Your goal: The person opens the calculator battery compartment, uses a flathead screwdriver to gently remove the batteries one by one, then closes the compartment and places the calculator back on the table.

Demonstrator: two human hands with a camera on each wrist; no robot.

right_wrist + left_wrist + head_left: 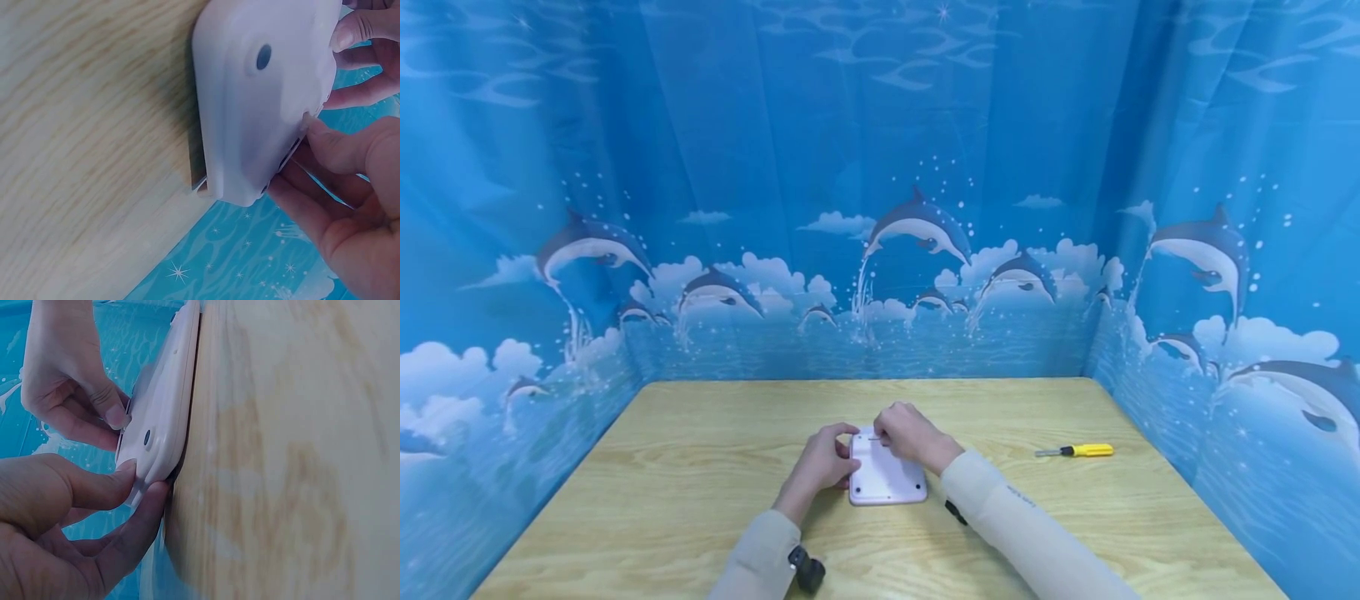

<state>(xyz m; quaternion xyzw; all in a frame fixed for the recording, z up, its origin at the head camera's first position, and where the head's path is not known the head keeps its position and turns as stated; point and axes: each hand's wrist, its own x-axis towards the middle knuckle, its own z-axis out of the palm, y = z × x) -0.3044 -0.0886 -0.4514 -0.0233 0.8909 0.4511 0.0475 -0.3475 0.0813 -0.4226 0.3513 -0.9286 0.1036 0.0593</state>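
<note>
A pale, flat device with rounded corners lies on the wood-grained table, about midway between the table's left and right edges and set in from its far edge. Dark round spots, one of them a spot at the device's near right corner, mark the face turned upward. The left hand is beside the device's left side, between it and the table's left edge; its fingers are bent and it pinches the rim, the thumb on the upper face and a fingertip against the side, as the left wrist view shows. The right hand reaches in from the right and lies over the far right part of the device, on the side toward the table's far edge. Its fingers are curled in at the device's rim with the thumb tip on the upper face, so it grips that edge; whether a smaller part sits between those fingertips is hidden. Some dark slots show along the rim near the right hand in the right wrist view. A screwdriver with a yellow handle lies well apart from both hands, near the table's right edge, its shaft pointing toward the left edge. Beyond the far edge hangs a blue curtain printed with dolphins.
</note>
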